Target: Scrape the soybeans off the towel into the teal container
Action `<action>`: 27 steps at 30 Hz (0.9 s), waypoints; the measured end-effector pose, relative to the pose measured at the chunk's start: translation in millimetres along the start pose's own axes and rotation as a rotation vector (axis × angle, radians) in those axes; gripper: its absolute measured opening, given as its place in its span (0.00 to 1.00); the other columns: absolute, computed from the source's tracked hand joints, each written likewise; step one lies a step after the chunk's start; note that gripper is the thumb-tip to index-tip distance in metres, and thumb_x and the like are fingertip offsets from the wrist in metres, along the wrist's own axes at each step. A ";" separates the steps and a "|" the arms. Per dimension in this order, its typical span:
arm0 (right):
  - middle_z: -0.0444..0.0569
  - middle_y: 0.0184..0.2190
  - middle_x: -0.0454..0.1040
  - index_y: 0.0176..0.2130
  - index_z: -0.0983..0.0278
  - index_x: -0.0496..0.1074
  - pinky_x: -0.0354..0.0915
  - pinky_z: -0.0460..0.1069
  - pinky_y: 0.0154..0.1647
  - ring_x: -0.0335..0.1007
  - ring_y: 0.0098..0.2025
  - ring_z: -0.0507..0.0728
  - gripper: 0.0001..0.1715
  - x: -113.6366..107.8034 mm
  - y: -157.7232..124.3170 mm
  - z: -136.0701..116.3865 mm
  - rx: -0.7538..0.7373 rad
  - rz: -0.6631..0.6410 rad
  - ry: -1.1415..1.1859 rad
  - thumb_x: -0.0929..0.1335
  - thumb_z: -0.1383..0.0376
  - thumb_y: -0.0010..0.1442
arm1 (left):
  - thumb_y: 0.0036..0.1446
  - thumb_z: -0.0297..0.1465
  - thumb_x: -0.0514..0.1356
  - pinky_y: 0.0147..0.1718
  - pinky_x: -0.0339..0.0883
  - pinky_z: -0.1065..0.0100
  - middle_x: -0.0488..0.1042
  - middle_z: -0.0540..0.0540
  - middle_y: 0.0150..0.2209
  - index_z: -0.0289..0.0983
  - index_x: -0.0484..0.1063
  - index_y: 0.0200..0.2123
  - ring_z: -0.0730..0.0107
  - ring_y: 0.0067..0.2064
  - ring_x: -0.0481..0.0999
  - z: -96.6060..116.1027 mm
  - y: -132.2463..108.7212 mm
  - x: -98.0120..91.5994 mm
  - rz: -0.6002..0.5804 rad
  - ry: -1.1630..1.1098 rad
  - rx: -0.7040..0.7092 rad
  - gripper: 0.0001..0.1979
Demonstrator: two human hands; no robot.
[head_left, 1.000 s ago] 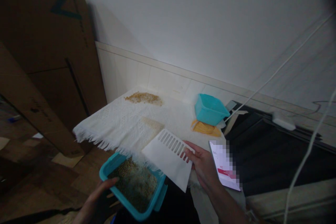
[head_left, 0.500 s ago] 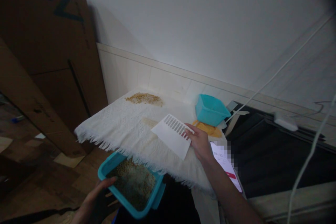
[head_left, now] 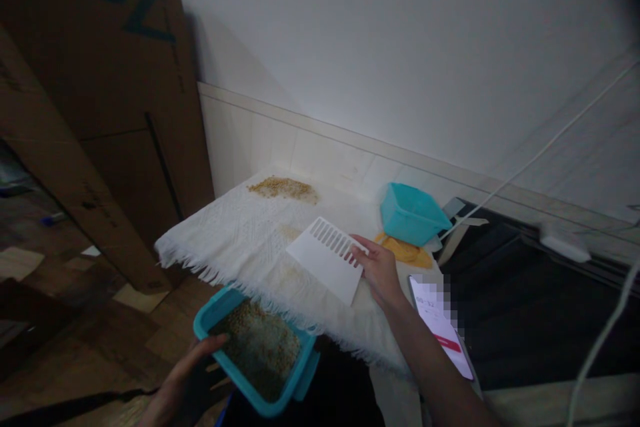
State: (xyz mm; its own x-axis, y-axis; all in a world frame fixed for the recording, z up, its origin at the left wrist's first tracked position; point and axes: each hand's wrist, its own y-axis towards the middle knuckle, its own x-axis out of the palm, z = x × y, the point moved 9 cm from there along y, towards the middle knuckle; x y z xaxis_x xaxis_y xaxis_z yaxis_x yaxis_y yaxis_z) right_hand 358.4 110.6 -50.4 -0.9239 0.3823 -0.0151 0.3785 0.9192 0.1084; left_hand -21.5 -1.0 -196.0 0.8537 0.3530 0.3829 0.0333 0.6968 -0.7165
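— Two things are seen changed from a second ago?
— Yes. The white scraper (head_left: 327, 259), then at the fringed edge, is now held further in over the cloth (head_left: 235, 240), and the pale heap beside it is reduced to a faint trace.
— Materials?
— Flat, stiff plastic, slotted along one side; the cloth is woven, embossed and fringed.
— And the hands?
— The scraper is pinched at its slotted corner by the right hand (head_left: 380, 270). The teal container (head_left: 210, 317), rectangular and grain-filled, is gripped at its rim by the left hand (head_left: 187, 373), below the cloth's edge.
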 end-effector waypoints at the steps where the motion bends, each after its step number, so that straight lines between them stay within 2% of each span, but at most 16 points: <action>1: 0.51 0.25 0.83 0.47 0.66 0.87 0.70 0.51 0.25 0.76 0.26 0.59 0.37 1.5 0.6 0.2 -0.003 -0.007 -0.006 0.83 0.46 0.44 | 0.46 0.36 0.78 0.48 0.80 0.49 0.87 0.37 0.42 0.39 0.76 0.48 0.39 0.47 0.87 -0.5 0.0 0.2 -0.002 0.000 -0.004 0.26; 9: 0.50 0.25 0.83 0.48 0.65 0.87 0.70 0.51 0.27 0.76 0.26 0.59 0.37 19.4 -8.7 10.1 0.013 -0.090 0.012 0.83 0.46 0.45 | 0.55 0.35 0.73 0.39 0.80 0.54 0.87 0.39 0.40 0.39 0.77 0.46 0.44 0.42 0.88 -0.3 4.0 -3.5 0.015 0.027 0.010 0.17; 14: 0.51 0.26 0.84 0.49 0.65 0.86 0.71 0.52 0.29 0.77 0.27 0.60 0.36 30.0 -4.8 9.0 0.007 -0.096 0.008 0.82 0.46 0.47 | 0.53 0.36 0.73 0.37 0.80 0.56 0.86 0.41 0.36 0.39 0.78 0.43 0.44 0.42 0.88 3.8 -0.6 -3.4 0.040 0.041 0.022 0.15; 18: 0.49 0.26 0.84 0.47 0.65 0.87 0.71 0.52 0.29 0.77 0.26 0.59 0.34 38.9 -3.7 8.8 0.022 -0.098 0.028 0.82 0.48 0.45 | 0.51 0.37 0.75 0.37 0.80 0.56 0.87 0.41 0.39 0.40 0.78 0.44 0.44 0.43 0.88 3.8 -0.9 -2.3 0.021 0.024 0.023 0.18; 23: 0.49 0.24 0.83 0.46 0.64 0.87 0.70 0.51 0.28 0.75 0.25 0.57 0.29 51.9 -27.2 5.1 0.023 -0.178 0.009 0.81 0.51 0.48 | 0.49 0.38 0.76 0.38 0.80 0.55 0.87 0.40 0.41 0.40 0.79 0.43 0.42 0.45 0.87 1.3 4.3 -6.3 0.016 0.023 0.023 0.19; 27: 0.49 0.24 0.83 0.46 0.64 0.87 0.71 0.50 0.28 0.75 0.24 0.57 0.28 58.6 -52.7 6.5 0.053 -0.242 -0.008 0.82 0.51 0.49 | 0.47 0.38 0.76 0.37 0.80 0.56 0.85 0.42 0.36 0.41 0.79 0.41 0.43 0.44 0.87 -1.2 6.2 -9.2 0.030 0.018 0.012 0.18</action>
State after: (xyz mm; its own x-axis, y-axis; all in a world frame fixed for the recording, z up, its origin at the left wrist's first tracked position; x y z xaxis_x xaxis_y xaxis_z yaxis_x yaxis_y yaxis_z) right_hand 284.6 85.1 -63.5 -0.9876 0.1511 -0.0423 0.1490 0.9876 0.0484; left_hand -28.5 -0.6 -204.7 0.8632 0.3625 0.3512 0.0016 0.6939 -0.7201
